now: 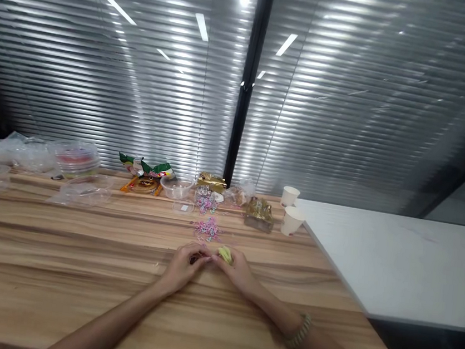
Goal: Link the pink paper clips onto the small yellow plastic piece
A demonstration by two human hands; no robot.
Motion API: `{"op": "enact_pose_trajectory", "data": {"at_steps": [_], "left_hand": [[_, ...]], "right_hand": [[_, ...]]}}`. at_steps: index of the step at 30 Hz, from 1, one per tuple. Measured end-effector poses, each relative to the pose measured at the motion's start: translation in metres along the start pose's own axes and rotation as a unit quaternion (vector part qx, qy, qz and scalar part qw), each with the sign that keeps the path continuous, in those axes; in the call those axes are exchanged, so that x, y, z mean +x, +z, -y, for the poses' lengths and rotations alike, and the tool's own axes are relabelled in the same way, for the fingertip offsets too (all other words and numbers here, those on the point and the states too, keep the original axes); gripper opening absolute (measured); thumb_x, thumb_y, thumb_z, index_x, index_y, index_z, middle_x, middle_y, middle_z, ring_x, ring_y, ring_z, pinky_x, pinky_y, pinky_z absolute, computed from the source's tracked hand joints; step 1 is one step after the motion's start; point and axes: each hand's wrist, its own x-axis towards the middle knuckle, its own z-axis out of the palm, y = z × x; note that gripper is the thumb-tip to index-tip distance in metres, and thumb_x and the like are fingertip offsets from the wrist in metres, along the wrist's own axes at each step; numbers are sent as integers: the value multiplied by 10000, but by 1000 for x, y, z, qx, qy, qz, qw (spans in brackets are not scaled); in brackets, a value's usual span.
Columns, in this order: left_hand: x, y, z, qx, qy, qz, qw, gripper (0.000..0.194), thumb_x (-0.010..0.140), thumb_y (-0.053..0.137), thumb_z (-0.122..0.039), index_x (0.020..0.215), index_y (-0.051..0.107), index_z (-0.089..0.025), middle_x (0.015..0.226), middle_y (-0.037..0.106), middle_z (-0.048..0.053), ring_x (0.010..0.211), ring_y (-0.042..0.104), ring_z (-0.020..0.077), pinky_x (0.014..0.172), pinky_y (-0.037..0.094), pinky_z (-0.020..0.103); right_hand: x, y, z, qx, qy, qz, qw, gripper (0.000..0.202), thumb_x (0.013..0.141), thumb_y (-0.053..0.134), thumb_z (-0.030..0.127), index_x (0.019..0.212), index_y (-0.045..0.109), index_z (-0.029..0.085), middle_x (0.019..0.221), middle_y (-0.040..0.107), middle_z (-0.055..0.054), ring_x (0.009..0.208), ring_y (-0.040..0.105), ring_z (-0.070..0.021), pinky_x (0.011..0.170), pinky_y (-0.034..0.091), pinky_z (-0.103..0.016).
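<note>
Over the wooden table my two hands meet at the fingertips. My right hand [240,272] is closed around a small soft-looking yellow-green thing [225,254], whose kind I cannot make out. The fingers of my left hand [182,268] are curled and pinched, with a small dark thing [194,258] showing in their hollow; its kind is too small to tell. Just beyond the fingertips lies a loose pile of tiny pink, purple and teal bands [208,228]. Behind it, more such bands [205,203] spill at a clear bag or tub.
A clear round tub [177,189], its lid [183,206], snack packets [149,169] and a gold-wrapped package [259,214] stand along the back. Two paper cups [292,220] are at the right. Stacked plastic lids [75,158] and plastic bags [17,151] lie far left. A white surface [407,261] adjoins the table.
</note>
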Motion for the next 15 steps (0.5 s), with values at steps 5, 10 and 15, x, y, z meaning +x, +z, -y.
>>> {"op": "enact_pose_trajectory", "data": {"at_steps": [5,10,15], "left_hand": [[0,-1,0,-12,4,6,1000,181,812,501,-299,790,612,-158,803,620,44,769,549,161,717,415,245],[-3,0,-3,-26,9,9,1000,205,842,442,-300,787,564,-144,808,583,55,776,521,163,743,406,265],[-6,4,-12,-70,17,16,997,208,842,442,-317,779,540,-145,828,563,55,811,508,165,763,396,262]], "right_hand": [[0,1,-2,1,2,0,1000,292,812,518,413,713,540,139,671,515,5,634,456,-129,581,343,-209],[-1,1,-3,-2,10,11,1000,295,809,513,426,740,529,140,703,531,-3,649,462,-134,599,355,-217],[1,2,0,36,29,-9,999,364,778,516,497,689,511,145,667,501,-2,643,448,-138,600,365,-224]]}}
